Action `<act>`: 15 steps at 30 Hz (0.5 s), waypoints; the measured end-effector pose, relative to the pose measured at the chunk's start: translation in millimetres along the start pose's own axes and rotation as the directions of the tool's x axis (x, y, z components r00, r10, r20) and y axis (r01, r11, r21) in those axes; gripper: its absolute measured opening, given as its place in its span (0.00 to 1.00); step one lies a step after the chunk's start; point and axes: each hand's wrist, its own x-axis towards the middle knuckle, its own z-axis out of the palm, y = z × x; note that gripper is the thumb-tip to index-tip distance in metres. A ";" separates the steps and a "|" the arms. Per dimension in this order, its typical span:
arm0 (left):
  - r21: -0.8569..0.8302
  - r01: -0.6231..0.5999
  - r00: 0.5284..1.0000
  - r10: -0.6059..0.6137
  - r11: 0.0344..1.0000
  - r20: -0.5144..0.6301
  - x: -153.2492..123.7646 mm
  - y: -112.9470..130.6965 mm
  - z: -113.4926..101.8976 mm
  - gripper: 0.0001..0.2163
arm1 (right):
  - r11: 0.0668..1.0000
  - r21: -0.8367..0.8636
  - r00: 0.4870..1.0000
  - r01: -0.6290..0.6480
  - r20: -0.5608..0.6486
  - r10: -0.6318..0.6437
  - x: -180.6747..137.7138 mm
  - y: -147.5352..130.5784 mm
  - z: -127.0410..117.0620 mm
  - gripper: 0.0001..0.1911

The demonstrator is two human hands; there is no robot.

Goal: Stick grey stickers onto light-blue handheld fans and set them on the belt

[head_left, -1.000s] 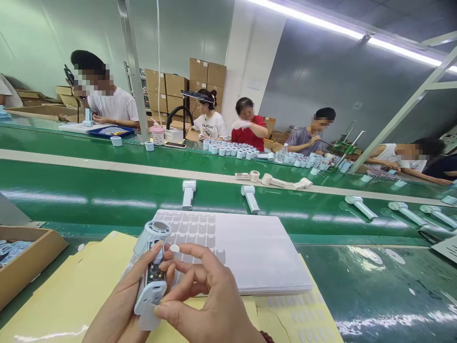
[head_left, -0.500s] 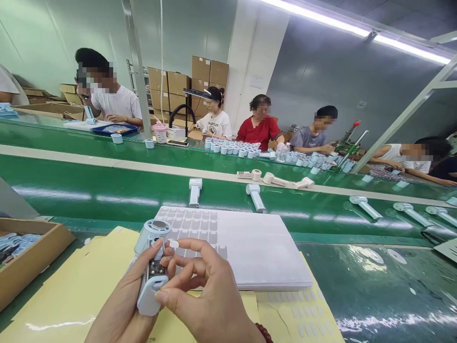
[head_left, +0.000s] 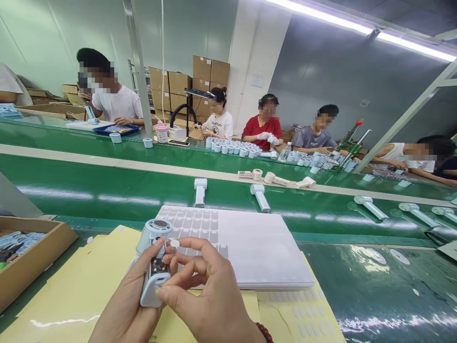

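Observation:
My left hand [head_left: 124, 297] grips a pale blue handheld fan [head_left: 155, 231] upright, its round head at the top and its open body showing a dark circuit board [head_left: 158, 267]. My right hand [head_left: 210, 295] pinches a small white round disc [head_left: 174, 243] between thumb and forefinger, just beside the fan's head and apparently not touching it. Behind my hands lies a stack of white sheets [head_left: 257, 247] with rows of small pale pads at its left end. My fingers hide part of the fan's body.
Yellow paper sheets [head_left: 78, 281] lie beneath my hands. A cardboard tray [head_left: 32, 257] of blue parts stands at the left. Several fans lie on a green conveyor belt [head_left: 107, 190]. Co-workers sit beyond a second belt, with several blue parts in rows.
The whole view has shifted slightly, with the scene sliding right. The fan has tilted a little more upright in my left hand. The co-worker in red has lowered their hands.

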 end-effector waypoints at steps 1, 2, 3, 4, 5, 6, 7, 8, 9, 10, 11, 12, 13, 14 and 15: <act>0.001 0.010 1.000 -0.010 1.000 -0.001 -0.5 -0.1 0.8 0.07 | 1.000 -0.019 1.000 0.008 -0.012 -0.008 -0.8 0.7 0.4 0.27; -0.004 0.024 1.000 -0.024 1.000 -0.004 -1.6 -0.1 1.7 0.08 | 0.999 -0.046 1.000 0.021 -0.021 -0.022 -2.0 2.1 1.2 0.27; -0.013 0.043 0.999 -0.043 0.999 -0.009 -3.2 0.0 2.8 0.08 | 0.996 -0.078 0.998 0.040 -0.034 -0.043 -3.4 4.3 2.6 0.27; -0.029 0.062 0.998 -0.062 0.998 -0.009 -5.2 0.2 3.7 0.08 | 0.991 -0.115 0.996 0.070 -0.045 -0.075 -5.0 7.3 4.4 0.27; -0.050 0.078 0.997 -0.078 0.996 -0.009 -7.5 0.3 4.3 0.09 | 0.981 -0.154 0.991 0.115 -0.050 -0.124 -6.6 10.8 6.8 0.27; -0.071 0.084 0.996 -0.085 0.994 -0.010 -9.7 0.4 4.6 0.10 | 0.966 -0.194 0.981 0.171 -0.055 -0.185 -8.0 14.4 9.6 0.27; -0.076 0.083 0.996 -0.084 0.994 -0.008 -11.7 0.2 4.4 0.10 | 0.943 -0.239 0.966 0.231 -0.055 -0.251 -9.0 17.9 12.6 0.28; -0.063 0.073 0.997 -0.073 0.995 0.001 -13.3 0.0 3.7 0.10 | 0.912 -0.288 0.947 0.291 -0.050 -0.318 -9.5 20.6 15.2 0.27; -0.052 0.063 0.998 -0.062 0.997 0.009 -14.4 -0.3 2.6 0.11 | 0.879 -0.336 0.926 0.339 -0.047 -0.375 -9.4 22.2 17.2 0.27; -0.052 0.063 0.998 -0.062 0.997 0.007 -15.0 -0.6 1.2 0.10 | 0.849 -0.378 0.908 0.369 -0.047 -0.415 -8.8 22.5 18.3 0.27; -0.068 0.079 0.997 -0.079 0.995 0.001 -15.3 -0.7 -0.1 0.10 | 0.835 -0.406 0.901 0.371 -0.059 -0.429 -7.8 21.4 18.0 0.30; -0.098 0.108 0.994 -0.109 0.989 -0.007 -15.5 -0.7 -1.3 0.09 | 0.844 -0.410 0.909 0.346 -0.075 -0.409 -6.4 19.1 16.6 0.35; -0.137 0.138 0.990 -0.141 0.981 -0.013 -15.6 -0.5 -2.2 0.08 | 0.875 -0.382 0.932 0.296 -0.083 -0.352 -5.0 16.0 14.1 0.41; -0.172 0.164 0.986 -0.168 0.971 -0.010 -16.0 -0.1 -2.5 0.09 | 0.918 -0.325 0.962 0.226 -0.075 -0.263 -3.7 12.8 10.9 0.47; -0.197 0.184 0.982 -0.187 0.963 0.004 -16.6 0.4 -2.4 0.09 | 0.956 -0.252 0.985 0.149 -0.049 -0.167 -2.7 10.2 7.8 0.51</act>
